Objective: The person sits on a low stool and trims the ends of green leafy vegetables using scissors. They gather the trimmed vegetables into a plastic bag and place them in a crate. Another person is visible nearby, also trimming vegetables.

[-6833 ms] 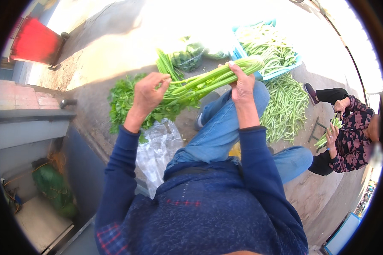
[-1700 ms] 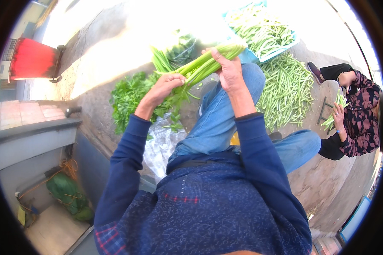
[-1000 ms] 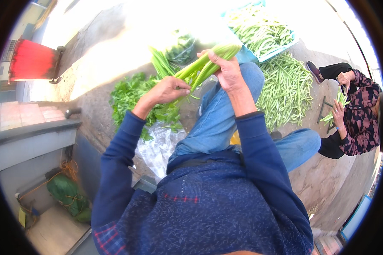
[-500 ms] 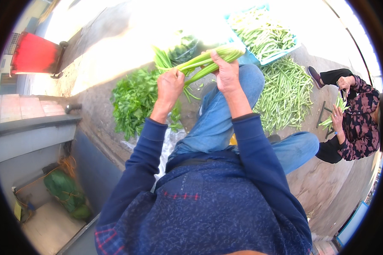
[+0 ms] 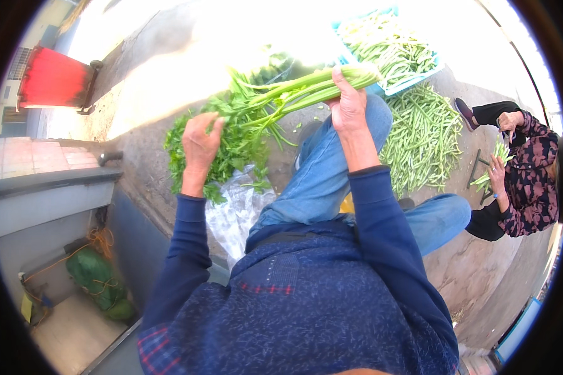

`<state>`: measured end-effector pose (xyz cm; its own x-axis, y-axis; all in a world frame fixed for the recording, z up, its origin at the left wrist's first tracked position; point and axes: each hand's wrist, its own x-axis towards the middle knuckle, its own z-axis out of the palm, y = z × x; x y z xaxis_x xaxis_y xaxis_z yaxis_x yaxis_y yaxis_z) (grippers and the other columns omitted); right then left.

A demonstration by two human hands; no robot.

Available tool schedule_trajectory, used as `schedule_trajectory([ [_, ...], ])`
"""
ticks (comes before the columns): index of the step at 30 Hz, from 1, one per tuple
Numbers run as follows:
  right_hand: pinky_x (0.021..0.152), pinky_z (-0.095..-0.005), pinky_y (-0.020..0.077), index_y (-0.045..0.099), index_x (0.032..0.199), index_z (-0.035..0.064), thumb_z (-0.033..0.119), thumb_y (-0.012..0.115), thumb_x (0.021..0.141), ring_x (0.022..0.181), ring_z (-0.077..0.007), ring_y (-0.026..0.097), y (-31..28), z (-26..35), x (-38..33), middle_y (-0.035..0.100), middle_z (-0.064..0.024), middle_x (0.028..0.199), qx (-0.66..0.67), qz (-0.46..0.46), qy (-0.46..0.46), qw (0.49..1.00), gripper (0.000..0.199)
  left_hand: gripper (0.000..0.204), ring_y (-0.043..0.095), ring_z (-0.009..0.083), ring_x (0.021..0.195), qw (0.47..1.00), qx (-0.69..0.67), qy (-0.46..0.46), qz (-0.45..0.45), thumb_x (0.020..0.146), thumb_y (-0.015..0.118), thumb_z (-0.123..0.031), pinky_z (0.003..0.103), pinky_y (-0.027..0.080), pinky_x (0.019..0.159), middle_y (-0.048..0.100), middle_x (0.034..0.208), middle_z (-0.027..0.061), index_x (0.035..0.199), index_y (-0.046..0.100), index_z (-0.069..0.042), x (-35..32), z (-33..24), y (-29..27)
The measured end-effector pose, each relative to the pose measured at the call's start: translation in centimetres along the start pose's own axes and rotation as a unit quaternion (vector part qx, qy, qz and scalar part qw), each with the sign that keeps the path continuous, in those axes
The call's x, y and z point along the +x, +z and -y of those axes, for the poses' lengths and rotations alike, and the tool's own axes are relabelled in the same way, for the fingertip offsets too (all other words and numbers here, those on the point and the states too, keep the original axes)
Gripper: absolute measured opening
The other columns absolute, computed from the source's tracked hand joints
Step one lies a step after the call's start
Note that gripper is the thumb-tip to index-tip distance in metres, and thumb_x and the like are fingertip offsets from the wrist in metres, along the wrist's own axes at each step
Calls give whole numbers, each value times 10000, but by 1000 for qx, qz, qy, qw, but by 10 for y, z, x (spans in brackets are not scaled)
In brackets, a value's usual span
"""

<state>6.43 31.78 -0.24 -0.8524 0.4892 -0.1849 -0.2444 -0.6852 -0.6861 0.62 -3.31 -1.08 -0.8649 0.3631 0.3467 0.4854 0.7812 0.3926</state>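
Observation:
My right hand (image 5: 349, 111) is wrapped round the thick pale ends of a bunch of celery (image 5: 303, 89), above my raised knee. The bunch's thinner stalks and leaves slope down to the left. Over a heap of leafy celery (image 5: 191, 128) on the ground is my left hand (image 5: 200, 142), apart from the held stalks. Its fingers are loosely bent, with the thumb away from them, and nothing shows in its grasp.
Green beans (image 5: 419, 140) lie piled on the ground to the right, below a blue crate (image 5: 413, 80) full of beans. Clear plastic sheeting (image 5: 234, 215) lies by my leg. At far right, a co-worker (image 5: 525, 169) holds beans. A low wall (image 5: 50, 194) stands left.
My left hand has let go of the celery stalks and moved left and down over the leafy heap. My right hand has shifted slightly right with the bunch.

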Motion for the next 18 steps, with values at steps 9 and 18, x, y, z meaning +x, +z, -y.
schedule_trajectory([
  [9,887,-520,638,650,1191,26,160,784,984,1101,-321,739,-6,1,0,739,-143,1124,-27,7,5,1000,280,154,713,306,859,994,-14,110,2,980,707,-116,401,579,721,736,941,125,1113,744,-48,-11,-73,50],
  [18,857,-487,647,655,1188,14,156,769,994,1060,-307,746,2,-2,-8,745,-164,1147,-22,15,12,1000,266,179,713,376,804,995,-28,-44,-81,989,595,-98,472,562,714,727,883,183,1093,740,-82,-2,-21,53],
])
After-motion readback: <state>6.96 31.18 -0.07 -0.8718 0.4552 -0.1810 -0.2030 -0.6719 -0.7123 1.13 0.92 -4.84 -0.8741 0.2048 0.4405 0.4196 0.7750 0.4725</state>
